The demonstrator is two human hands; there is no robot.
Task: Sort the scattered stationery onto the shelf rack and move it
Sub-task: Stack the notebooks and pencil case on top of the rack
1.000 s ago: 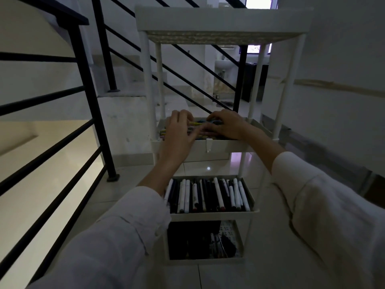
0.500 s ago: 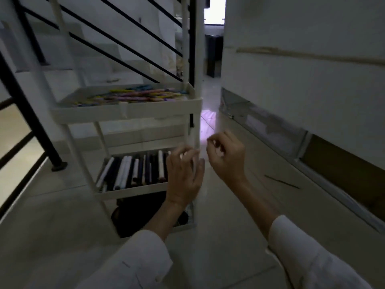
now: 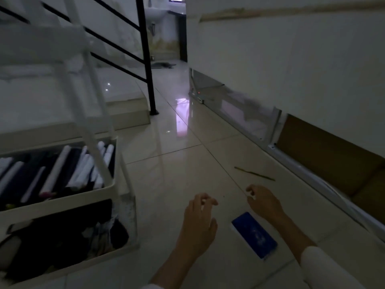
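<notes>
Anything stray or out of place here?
Yes: a thin dark stick and a flat blue rectangular slab lie loose on the glossy tile floor, apart from the white plastic shelf rack.

Low over a glossy tiled floor (image 3: 177, 174), left hand (image 3: 198, 222) and right hand (image 3: 264, 202), fingers loosely curled, a flat blue item (image 3: 254, 234) on the tiles between the forearms. Just ahead, a thin stick (image 3: 254, 174) near the wall. At left, blurred, a white rack (image 3: 110, 186): markers (image 3: 62, 170) in one tray, dark items (image 3: 62, 236) in the tray below.
</notes>
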